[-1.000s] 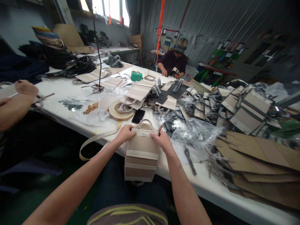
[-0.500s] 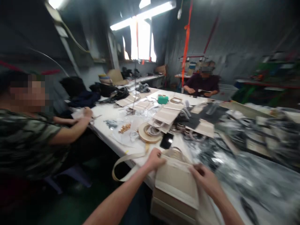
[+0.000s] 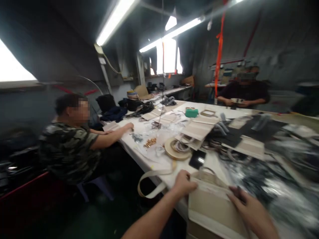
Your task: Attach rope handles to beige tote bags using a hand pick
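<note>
A beige handbag (image 3: 215, 204) with a pale trimmed flap and a thin curved handle stands at the table's near edge, its lower part cut off by the frame. At the flap's upper left corner, my left hand (image 3: 184, 182) pinches the edge between thumb and fingers. My right hand (image 3: 245, 202) grips the upper right corner; its fingertips are partly hidden and slightly blurred. A beige strap (image 3: 151, 174) loops over the table edge left of my left hand. Just beyond the bag lies a black phone (image 3: 197, 159), with a roll of tape (image 3: 171, 151) beside it.
Gold metal pieces (image 3: 150, 142) and grey ones lie loose past the roll. Flat beige bag panels (image 3: 196, 129) are piled mid-table near a green box (image 3: 191, 113). Clear plastic bags (image 3: 276, 189) cover the right side. One co-worker (image 3: 72, 142) sits left, another (image 3: 243, 88) at the far end.
The view has swung left, so everything sits further right and lower. The left co-worker's hand has reached out toward the small grey pieces. Both my hands keep hold of the bag.
</note>
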Motion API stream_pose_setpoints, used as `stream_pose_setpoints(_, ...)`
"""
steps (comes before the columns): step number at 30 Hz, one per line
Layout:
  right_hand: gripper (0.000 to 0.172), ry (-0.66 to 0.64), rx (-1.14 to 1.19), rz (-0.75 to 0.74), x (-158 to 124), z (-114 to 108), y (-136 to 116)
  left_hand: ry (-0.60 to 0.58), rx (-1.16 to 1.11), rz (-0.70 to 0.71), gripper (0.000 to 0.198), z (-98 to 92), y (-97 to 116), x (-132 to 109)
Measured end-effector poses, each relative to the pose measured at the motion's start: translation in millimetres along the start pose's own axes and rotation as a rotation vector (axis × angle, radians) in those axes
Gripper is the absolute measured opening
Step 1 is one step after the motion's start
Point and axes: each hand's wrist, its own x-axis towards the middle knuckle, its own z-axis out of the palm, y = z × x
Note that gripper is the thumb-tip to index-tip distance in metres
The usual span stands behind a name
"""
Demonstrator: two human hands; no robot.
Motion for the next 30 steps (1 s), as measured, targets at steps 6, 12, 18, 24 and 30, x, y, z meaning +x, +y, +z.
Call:
stream_pose_setpoints(6,0.072,-0.144,-0.049,0.125,-14,-4,-8,-0.143,-0.074,0.073,0.045,-4.0,17,9)
stream_pose_setpoints(12,0.053,-0.144,-0.046,0.104,-13,-4,1,-0.24,0.014,0.176,0.029,-11.3,12,8)
stream_pose_setpoints(18,0.049,-0.109,-0.004,0.101,-16,-1,3,-0.339,-0.001,0.105,0.057,-26.0,33,1)
stream_pose_setpoints(24,0.045,-0.079,0.024,0.121,-17,4,7,-0.289,0.093,0.158,0.059,-19.5,27,12)
stream_pose_setpoints(30,0.044,-0.076,0.063,0.144,-21,2,8,-0.242,0.166,0.15,0.068,-11.8,5,26)
